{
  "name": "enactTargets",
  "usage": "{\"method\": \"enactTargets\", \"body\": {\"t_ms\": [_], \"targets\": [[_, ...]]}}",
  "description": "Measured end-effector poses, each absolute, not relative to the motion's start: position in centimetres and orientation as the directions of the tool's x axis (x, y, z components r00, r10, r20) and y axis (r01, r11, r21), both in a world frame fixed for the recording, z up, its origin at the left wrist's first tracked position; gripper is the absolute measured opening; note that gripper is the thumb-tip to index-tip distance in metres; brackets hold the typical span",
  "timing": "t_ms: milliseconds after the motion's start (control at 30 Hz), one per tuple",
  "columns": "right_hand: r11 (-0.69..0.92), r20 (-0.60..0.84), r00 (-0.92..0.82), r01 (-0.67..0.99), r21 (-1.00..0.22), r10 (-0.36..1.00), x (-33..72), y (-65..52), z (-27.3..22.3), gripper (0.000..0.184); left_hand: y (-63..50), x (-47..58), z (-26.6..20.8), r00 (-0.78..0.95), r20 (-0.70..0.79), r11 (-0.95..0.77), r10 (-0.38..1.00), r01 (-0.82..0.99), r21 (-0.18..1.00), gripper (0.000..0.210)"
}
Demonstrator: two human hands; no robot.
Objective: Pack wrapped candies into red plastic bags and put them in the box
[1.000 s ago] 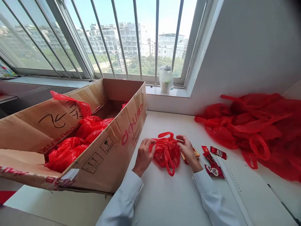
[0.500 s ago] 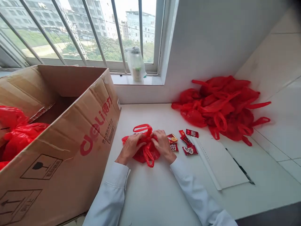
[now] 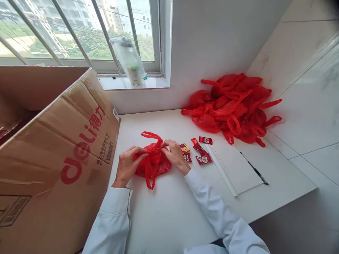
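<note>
A red plastic bag point(image 3: 156, 164) rests on the white table in front of me, its top gathered and its two loop handles sticking out, one toward the window and one toward me. My left hand point(image 3: 128, 164) pinches the bag's left side between thumb and fingers. On the other side, my right hand point(image 3: 173, 153) grips the gathered plastic near the top. Just right of that hand lie several small wrapped snacks, among them a dark red packet point(image 3: 204, 159) and a yellow-and-red packet point(image 3: 184, 148). What the bag holds is hidden.
A large cardboard box point(image 3: 87, 151) stands at the left. Many red bags point(image 3: 233, 106) are heaped at the back right. An open notebook point(image 3: 235, 165) lies at the right with a black pen point(image 3: 255, 169). A plastic-wrapped jar point(image 3: 132, 65) stands on the windowsill.
The view has swung to the right, so things appear farther left. My left hand has drawn slightly outward from the bag's middle, still pinching it. The right hand stays on the bag.
</note>
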State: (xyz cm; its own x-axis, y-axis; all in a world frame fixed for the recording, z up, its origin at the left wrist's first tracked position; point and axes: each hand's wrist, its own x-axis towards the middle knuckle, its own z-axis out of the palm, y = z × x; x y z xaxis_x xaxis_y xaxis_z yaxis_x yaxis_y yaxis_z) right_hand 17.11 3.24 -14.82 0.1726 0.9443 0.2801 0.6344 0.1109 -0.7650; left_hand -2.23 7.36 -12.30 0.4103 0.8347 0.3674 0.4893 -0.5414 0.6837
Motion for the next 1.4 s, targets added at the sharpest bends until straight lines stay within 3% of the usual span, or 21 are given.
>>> {"method": "enactTargets", "body": {"t_ms": [200,400,467,533,600,667,733,833,1067,1200,1300,1400], "targets": [[0.037,0.214,0.28,0.525,-0.85,0.936,18.9,2.7,-15.8,0.01,7.4,-3.9,-13.0,0.253,0.355,-0.435,0.9,0.456,0.777,0.016],[-0.068,0.171,0.403,0.513,-0.855,0.899,22.2,2.3,-16.2,0.01,8.2,-5.8,-13.3,0.067,0.379,-0.379,0.923,0.334,0.863,0.026],[-0.044,0.182,0.369,0.527,-0.849,0.911,22.9,2.0,-15.7,0.015,7.7,-5.7,-12.6,0.084,0.39,-0.395,0.917,0.326,0.859,0.022],[0.027,0.214,0.285,0.542,-0.84,0.934,22.9,1.8,-14.8,0.032,6.8,-4.9,-11.7,0.158,0.399,-0.429,0.903,0.344,0.835,0.021],[0.155,0.281,0.133,0.579,-0.8,0.95,22.1,1.7,-13.7,0.05,5.7,-3.8,-10.8,0.256,0.415,-0.485,0.873,0.368,0.793,0.035],[0.285,0.345,-0.02,0.609,-0.74,0.938,20.6,1.8,-12.7,0.057,4.9,-2.6,-10.1,0.354,0.44,-0.561,0.825,0.421,0.713,0.054],[0.34,0.375,-0.08,0.622,-0.705,0.923,18.8,2.0,-12.1,0.045,4.4,-1.7,-9.8,0.412,0.459,-0.616,0.787,0.486,0.62,0.055],[0.308,0.375,-0.024,0.619,-0.722,0.927,16.7,2.1,-11.8,0.023,4.3,-1.4,-9.8,0.386,0.481,-0.615,0.787,0.553,0.562,0.025],[0.177,0.343,0.246,0.515,-0.839,0.907,17.2,1.6,-11.4,0.012,4.9,-2.3,-9.9,0.022,0.515,-0.464,0.857,0.468,0.752,0.012],[0.121,0.295,0.4,0.406,-0.906,0.868,18.7,1.6,-12.2,0.013,5.7,-2.8,-10.3,-0.199,0.464,-0.396,0.863,0.306,0.866,0.018],[0.098,0.244,0.454,0.321,-0.942,0.857,19.4,1.5,-12.8,0.016,5.7,-3.5,-9.9,-0.228,0.437,-0.387,0.87,0.23,0.893,0.02],[0.118,0.224,0.41,0.269,-0.956,0.884,19.1,0.9,-12.7,0.017,4.0,-3.4,-8.2,-0.151,0.485,-0.446,0.861,0.233,0.864,0.034]]}}
